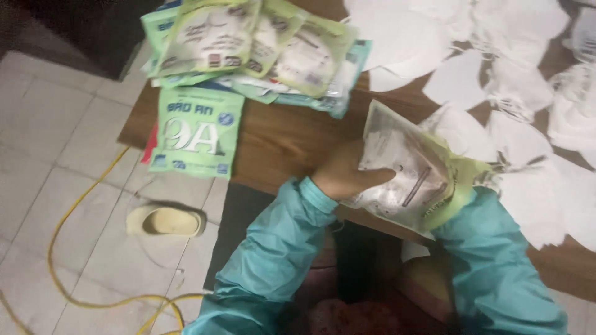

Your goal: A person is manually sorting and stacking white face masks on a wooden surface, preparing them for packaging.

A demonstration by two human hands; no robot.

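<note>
My left hand (344,174) grips the left edge of a clear plastic pouch with a yellow-green border (410,170), with a white mask inside it. The pouch is held just above the near edge of the wooden table (279,136). My right hand is hidden behind the pouch; only its teal sleeve (496,260) shows, reaching up to the pouch's right side. Both arms wear teal sleeves.
A pile of filled green-edged pouches (248,43) lies at the table's far left, with a green printed pouch (197,131) beside it. Loose white masks (515,93) cover the right half. On the tiled floor are a beige slipper (166,220) and a yellow cable (74,248).
</note>
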